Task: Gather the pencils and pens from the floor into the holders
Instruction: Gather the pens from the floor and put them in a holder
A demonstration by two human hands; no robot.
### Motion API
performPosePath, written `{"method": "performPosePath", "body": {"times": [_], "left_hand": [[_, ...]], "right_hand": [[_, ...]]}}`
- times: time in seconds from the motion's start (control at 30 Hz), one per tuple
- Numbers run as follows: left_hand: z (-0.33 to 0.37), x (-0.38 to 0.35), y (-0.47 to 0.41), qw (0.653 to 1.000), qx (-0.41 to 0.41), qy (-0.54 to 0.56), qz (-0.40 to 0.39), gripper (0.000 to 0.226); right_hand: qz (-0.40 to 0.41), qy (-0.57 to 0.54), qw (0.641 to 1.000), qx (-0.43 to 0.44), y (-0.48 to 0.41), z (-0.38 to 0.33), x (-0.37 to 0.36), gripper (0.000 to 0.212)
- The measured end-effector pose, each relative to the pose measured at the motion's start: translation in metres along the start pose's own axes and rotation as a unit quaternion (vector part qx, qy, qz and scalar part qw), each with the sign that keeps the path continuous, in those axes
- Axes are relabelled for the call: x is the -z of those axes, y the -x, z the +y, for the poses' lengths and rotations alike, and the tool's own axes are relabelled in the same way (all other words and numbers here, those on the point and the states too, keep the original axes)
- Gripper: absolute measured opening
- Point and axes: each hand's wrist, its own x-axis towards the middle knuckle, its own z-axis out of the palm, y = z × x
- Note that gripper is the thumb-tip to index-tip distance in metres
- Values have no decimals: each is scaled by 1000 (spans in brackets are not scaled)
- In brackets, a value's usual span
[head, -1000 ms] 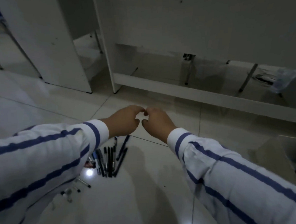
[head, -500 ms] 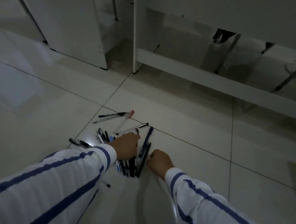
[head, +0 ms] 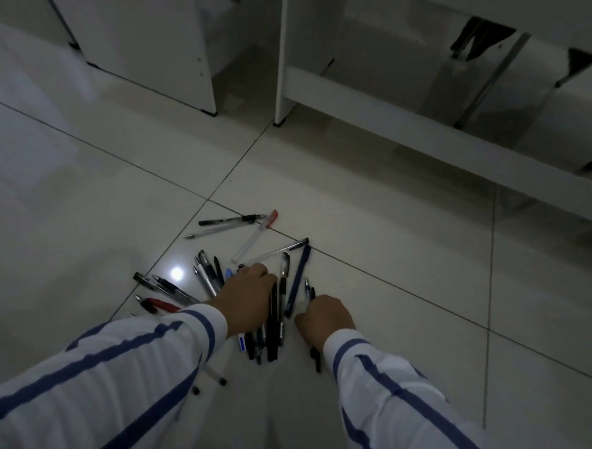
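While the left hand (head: 249, 300) lay curled on slim black plastic pens (head: 276, 325) on the glossy tiled floor (head: 413, 321), the right hand (head: 325, 317) pinched one thin dark pen (head: 316, 359).

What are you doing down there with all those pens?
A person in a striped shirt is picking up pens scattered on the tiled floor. The left hand rests on the pile of dark pens, and the right hand is closed around a thin dark pen. More lie loose further out, like the red-capped pen and the blue pen. No holder is in view.
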Motion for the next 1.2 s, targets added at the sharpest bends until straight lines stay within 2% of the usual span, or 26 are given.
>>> {"method": "performPosePath", "body": {"times": [0.17,0.27,0.4,0.53,0.63,0.73,0.8,0.97,1.1,1.2], "left_hand": [[2,25,-20,996,47,-3,81,44],[-1,33,-39,995,87,-7,52,40],[-1,29,-54,996,79,-1,36,30],[-3,24,-57,996,68,34,46,21],[-4,26,-53,980,108,130,105,21],[2,31,-46,937,154,274,152,29],[9,30,-41,927,172,315,111,21],[31,19,-36,954,178,236,-48,30],[36,15,-38,967,167,164,-104,30],[44,13,-35,970,164,151,-98,27]], "right_hand": [[-11,-24,999,-19,-4,1,6,20],[10,-69,997,-23,-10,0,13,26],[47,-205,977,-42,-22,-16,17,17],[53,-180,981,-39,-32,-29,9,29],[39,-128,990,-44,-37,-30,3,32],[35,-121,992,-22,-35,-27,8,25],[45,-143,989,-9,-32,-21,14,21],[73,-253,964,-37,-21,-3,12,23],[52,-307,948,-71,-12,7,2,22],[44,-316,945,-76,-7,11,-2,21]]}}
